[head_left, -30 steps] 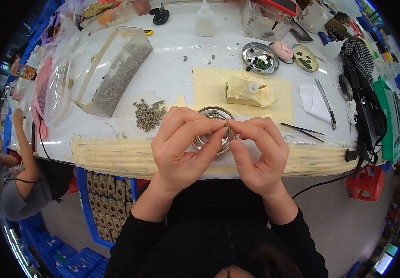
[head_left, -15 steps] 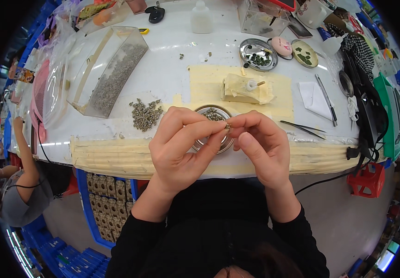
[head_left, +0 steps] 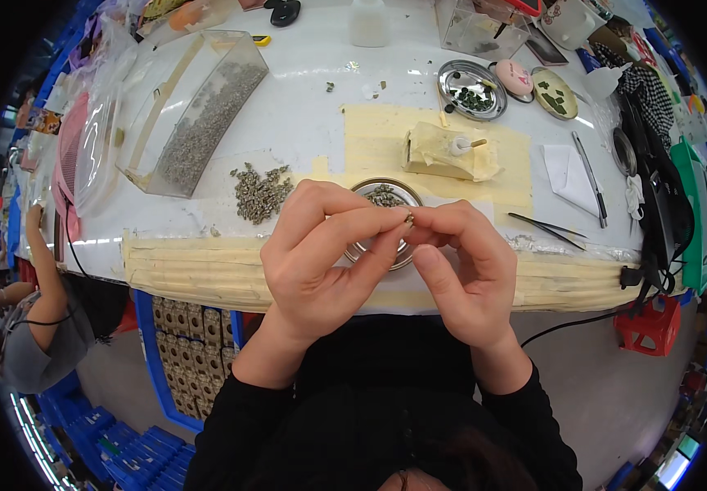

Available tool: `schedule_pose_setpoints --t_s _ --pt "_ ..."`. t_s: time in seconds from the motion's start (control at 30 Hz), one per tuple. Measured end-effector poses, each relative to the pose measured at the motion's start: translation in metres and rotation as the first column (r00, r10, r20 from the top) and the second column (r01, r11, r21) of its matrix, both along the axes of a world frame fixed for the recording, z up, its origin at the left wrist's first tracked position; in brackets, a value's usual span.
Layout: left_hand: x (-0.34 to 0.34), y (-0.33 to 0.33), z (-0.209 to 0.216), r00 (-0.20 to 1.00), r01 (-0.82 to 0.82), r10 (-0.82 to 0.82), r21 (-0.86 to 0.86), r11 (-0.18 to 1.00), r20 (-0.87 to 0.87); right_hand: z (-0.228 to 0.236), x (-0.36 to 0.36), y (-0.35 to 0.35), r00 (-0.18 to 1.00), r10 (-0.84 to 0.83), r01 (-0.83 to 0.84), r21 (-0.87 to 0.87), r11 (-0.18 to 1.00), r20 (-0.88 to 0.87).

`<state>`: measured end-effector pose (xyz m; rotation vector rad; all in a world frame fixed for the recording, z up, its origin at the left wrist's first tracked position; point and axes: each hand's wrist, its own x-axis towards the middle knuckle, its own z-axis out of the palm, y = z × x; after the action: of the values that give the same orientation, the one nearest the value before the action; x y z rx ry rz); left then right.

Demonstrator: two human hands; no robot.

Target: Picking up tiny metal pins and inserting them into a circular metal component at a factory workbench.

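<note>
Between the thumb and index fingertip of my left hand (head_left: 312, 262) is a small brass-coloured metal part (head_left: 409, 219), too tiny to make out its kind. My right hand (head_left: 476, 274) reaches it from the other side. Its index fingertip touches the part, while the thumb stands apart and the other fingers are loosely curled. Both hands hover over a round metal dish (head_left: 413, 195) with similar small parts inside; my fingers cover some of the dish. A loose pile of small metal parts (head_left: 261, 195) lies on the table left of my left hand.
A clear bin (head_left: 145, 155) of small parts stands at left. Beyond the dish sits a taped block (head_left: 443, 151) with a small white nozzle. Tweezers (head_left: 546, 229), a white cloth (head_left: 568, 176) and a pen (head_left: 589, 180) lie right. A blue crate (head_left: 150, 360) stands below the table edge.
The whole table scene has shifted slightly right and up in the picture. Both hands stay together at the small part, with my right thumb a little lower.
</note>
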<state>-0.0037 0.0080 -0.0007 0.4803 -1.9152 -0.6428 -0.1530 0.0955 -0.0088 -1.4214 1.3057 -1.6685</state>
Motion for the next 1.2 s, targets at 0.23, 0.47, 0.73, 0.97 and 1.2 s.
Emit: schedule_pose_setpoints --t_s 0.23,0.47,0.73,0.97,1.2 --pt "-0.001 0.001 0.001 1.0 0.016 -0.016 0.02 1.0 0.014 0.004 -0.007 0.004 0.941 0.155 -0.196 0.112 0.974 0.299" --pt "0.0 -0.001 -0.001 0.997 0.078 -0.077 -0.046 0.996 0.021 0.008 -0.009 0.002 0.83 0.224 -0.32 0.108 0.941 0.512" --pt "-0.004 -0.001 0.0 0.998 0.066 -0.065 -0.083 0.994 0.018 0.003 -0.007 0.002 0.869 0.131 -0.195 0.087 0.977 0.476" --pt "-0.005 0.003 0.001 0.999 0.017 -0.015 -0.038 0.999 0.03 0.006 -0.002 0.004 0.974 -0.026 0.002 0.104 0.995 0.223" --pt "-0.007 0.001 0.003 0.999 0.025 -0.022 -0.072 0.997 0.032 0.001 0.0 0.001 0.988 -0.087 0.082 0.043 0.996 0.131"
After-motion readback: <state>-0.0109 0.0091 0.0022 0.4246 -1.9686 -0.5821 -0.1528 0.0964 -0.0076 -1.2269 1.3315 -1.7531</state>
